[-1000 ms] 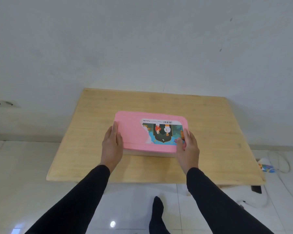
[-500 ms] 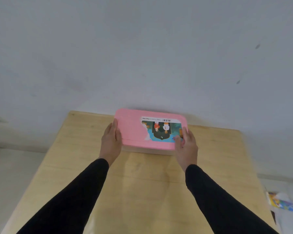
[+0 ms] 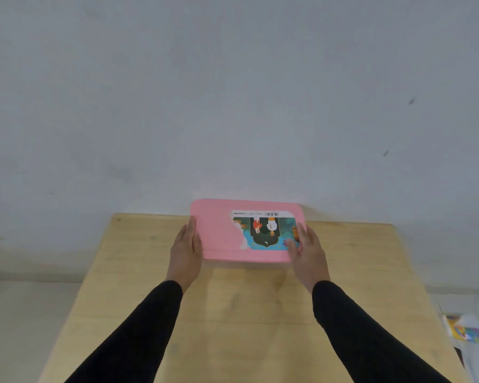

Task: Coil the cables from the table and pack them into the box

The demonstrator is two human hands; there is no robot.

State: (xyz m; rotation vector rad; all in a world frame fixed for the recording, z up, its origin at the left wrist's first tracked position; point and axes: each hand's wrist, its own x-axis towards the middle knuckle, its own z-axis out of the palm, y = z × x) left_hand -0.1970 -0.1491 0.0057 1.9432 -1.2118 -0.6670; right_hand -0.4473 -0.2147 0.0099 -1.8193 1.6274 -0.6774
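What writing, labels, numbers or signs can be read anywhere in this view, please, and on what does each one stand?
White strip of the sticker on the pink box lid: a barcode and a line of small print, upside down to the camera and too blurred to read.
Blue letters at the sticker's near right corner: partly covered by the right hand, unreadable.
Colourful packet on the floor: too blurred to read.

Box (image 3: 224, 233) contents hidden under lid.

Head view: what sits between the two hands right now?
The pink box, lid closed, spans the whole gap in the head view. The left hand presses its left end, the right hand its right end, above the wooden table.
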